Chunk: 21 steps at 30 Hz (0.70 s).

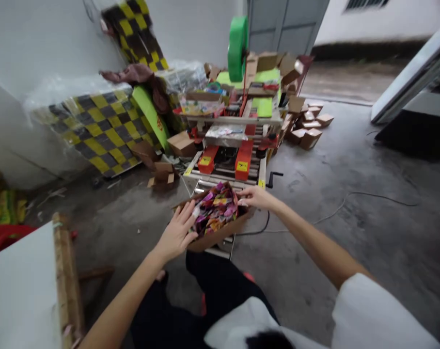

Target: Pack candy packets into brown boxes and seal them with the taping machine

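An open cardboard box point(216, 236) full of small packets in purple, pink and orange wrappers point(216, 208) rests on the near end of a roller conveyor point(223, 247). My left hand point(176, 232) lies with spread fingers over the box's left side, by the packets. At the right side of the box, my right hand point(254, 198) touches the edge with its fingers reaching inward; they are extended, not wrapped round anything. Just beyond the box stands a sealing machine with red guides point(243, 160).
A green tape roll point(237, 48) rises above the machine. Checkered yellow-and-black stacks point(103, 128) stand at the left, small cartons point(310, 138) lie on the floor at the right. A crank handle point(274, 179) sticks out, and a cable point(372, 195) crosses the floor. A white-topped table point(23, 286) is near left.
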Motion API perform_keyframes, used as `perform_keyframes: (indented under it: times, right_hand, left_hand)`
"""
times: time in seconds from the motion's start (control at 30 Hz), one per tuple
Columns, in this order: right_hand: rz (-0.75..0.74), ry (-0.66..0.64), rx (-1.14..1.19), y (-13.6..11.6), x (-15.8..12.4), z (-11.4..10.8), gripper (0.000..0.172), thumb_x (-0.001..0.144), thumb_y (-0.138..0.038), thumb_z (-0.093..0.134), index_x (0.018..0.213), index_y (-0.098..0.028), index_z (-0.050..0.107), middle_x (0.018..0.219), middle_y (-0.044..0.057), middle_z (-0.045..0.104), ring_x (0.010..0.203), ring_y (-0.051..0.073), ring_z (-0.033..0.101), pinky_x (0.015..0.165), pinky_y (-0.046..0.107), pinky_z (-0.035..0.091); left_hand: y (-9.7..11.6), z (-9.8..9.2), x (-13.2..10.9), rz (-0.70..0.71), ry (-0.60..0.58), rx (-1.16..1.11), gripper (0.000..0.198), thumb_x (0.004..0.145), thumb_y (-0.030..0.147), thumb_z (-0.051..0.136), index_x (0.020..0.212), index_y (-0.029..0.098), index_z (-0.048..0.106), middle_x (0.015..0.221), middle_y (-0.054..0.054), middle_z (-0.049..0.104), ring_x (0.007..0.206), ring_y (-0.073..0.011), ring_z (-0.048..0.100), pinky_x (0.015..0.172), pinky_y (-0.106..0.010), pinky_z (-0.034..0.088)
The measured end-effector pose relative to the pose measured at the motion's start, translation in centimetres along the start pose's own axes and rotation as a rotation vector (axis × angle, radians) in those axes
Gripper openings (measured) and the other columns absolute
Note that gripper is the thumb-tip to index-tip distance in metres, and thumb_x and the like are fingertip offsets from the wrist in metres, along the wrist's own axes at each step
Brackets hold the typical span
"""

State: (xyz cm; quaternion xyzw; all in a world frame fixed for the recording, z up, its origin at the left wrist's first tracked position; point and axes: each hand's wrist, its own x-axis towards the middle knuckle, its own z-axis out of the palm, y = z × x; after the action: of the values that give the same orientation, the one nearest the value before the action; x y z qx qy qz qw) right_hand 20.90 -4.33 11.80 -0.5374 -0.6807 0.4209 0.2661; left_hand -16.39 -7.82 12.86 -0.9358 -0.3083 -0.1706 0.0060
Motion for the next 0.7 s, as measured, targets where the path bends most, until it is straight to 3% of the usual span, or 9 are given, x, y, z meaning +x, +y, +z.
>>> perform_keyframes:
  times: [0.13, 0.23, 0.33, 0.4, 0.47, 0.5, 0.6, 0.7]
  right_hand:
    - [-0.199, -0.19, -0.438, -2.8, 0.5, 0.4, 0.042, 0.085, -0.055, 0.067, 0.095, -0.015, 0.078, 0.073, 0.003, 0.065, 0.07, 0.016, 0.055, 0.064, 0.026, 0.033]
    - [-0.251, -0.433, -0.634, -4.8, 1.3, 2.2, 0.045, 0.092, -0.057, 0.059, 0.086, -0.014, 0.073, 0.078, 0.007, 0.065, 0.075, 0.019, 0.056, 0.07, 0.028, 0.037]
    - [-0.203, -0.652, -0.678, -5.4, 1.8, 3.2, 0.062, 0.083, -0.07, 0.065, 0.1, -0.011, 0.071, 0.092, 0.012, 0.067, 0.084, 0.024, 0.06, 0.076, 0.03, 0.043]
    - [-0.2, -0.736, -0.632, -5.0, 1.9, 3.1, 0.088, 0.069, -0.077, 0.075, 0.122, -0.007, 0.066, 0.109, 0.016, 0.065, 0.099, 0.029, 0.061, 0.084, 0.032, 0.046]
    - [-0.217, -0.741, -0.582, -4.3, 2.0, 2.8, 0.11, 0.056, -0.077, 0.083, 0.136, -0.005, 0.057, 0.119, 0.018, 0.062, 0.108, 0.031, 0.059, 0.089, 0.033, 0.047]
    - [-0.215, -0.734, -0.558, -3.9, 2.2, 2.8, 0.11, 0.054, -0.075, 0.084, 0.136, -0.006, 0.058, 0.117, 0.016, 0.063, 0.106, 0.03, 0.06, 0.088, 0.032, 0.047]
    - [-0.112, -0.636, -0.519, -3.0, 3.2, 3.0, 0.064, 0.071, -0.07, 0.076, 0.106, -0.016, 0.074, 0.08, 0.002, 0.065, 0.077, 0.019, 0.057, 0.07, 0.027, 0.042]
    - [-0.045, -0.445, -0.577, -2.4, 4.1, 3.5, 0.043, 0.083, -0.063, 0.07, 0.081, -0.02, 0.078, 0.059, -0.002, 0.056, 0.064, 0.015, 0.05, 0.064, 0.028, 0.034]
  left_hand:
    - [0.8, 2.2, 2.7, -0.007, -0.238, -0.11, 0.072, 0.105, 0.05, 0.033, 0.165, 0.02, 0.005, 0.171, -0.017, 0.015, 0.16, -0.0315, 0.011, 0.127, -0.055, 0.017]
    - [1.4, 4.4, 4.0, -0.007, -0.396, -0.164, 0.069, 0.106, 0.049, 0.03, 0.165, 0.017, 0.013, 0.17, -0.016, 0.017, 0.16, -0.0296, 0.008, 0.128, -0.053, 0.014]
    - [1.8, 6.6, 4.5, -0.035, -0.482, -0.182, 0.071, 0.105, 0.051, 0.031, 0.163, 0.011, 0.019, 0.17, -0.018, 0.014, 0.16, -0.0305, 0.005, 0.129, -0.053, 0.011]
    - [1.5, 7.0, 4.6, -0.061, -0.537, -0.236, 0.075, 0.104, 0.055, 0.032, 0.163, 0.01, 0.018, 0.17, -0.018, 0.009, 0.16, -0.0309, 0.002, 0.13, -0.053, 0.009]
    - [0.6, 6.6, 4.7, -0.092, -0.63, -0.363, 0.079, 0.103, 0.06, 0.03, 0.164, 0.013, 0.014, 0.171, -0.015, 0.004, 0.16, -0.0312, -0.001, 0.13, -0.053, 0.007]
    - [0.0, 6.2, 4.9, -0.11, -0.682, -0.448, 0.08, 0.102, 0.063, 0.03, 0.165, 0.016, 0.012, 0.171, -0.012, 0.002, 0.159, -0.0316, -0.002, 0.13, -0.052, 0.008]
    - [-2.1, 4.9, 5.3, -0.166, -0.771, -0.688, 0.093, 0.094, 0.072, 0.045, 0.165, 0.023, 0.01, 0.171, -0.007, 0.003, 0.159, -0.0345, 0.001, 0.129, -0.051, 0.017]
    - [-3.0, 4.5, 5.1, -0.266, -0.664, -0.828, 0.102, 0.083, 0.069, 0.066, 0.163, 0.023, 0.023, 0.17, -0.008, 0.02, 0.157, -0.0341, 0.02, 0.126, -0.046, 0.029]
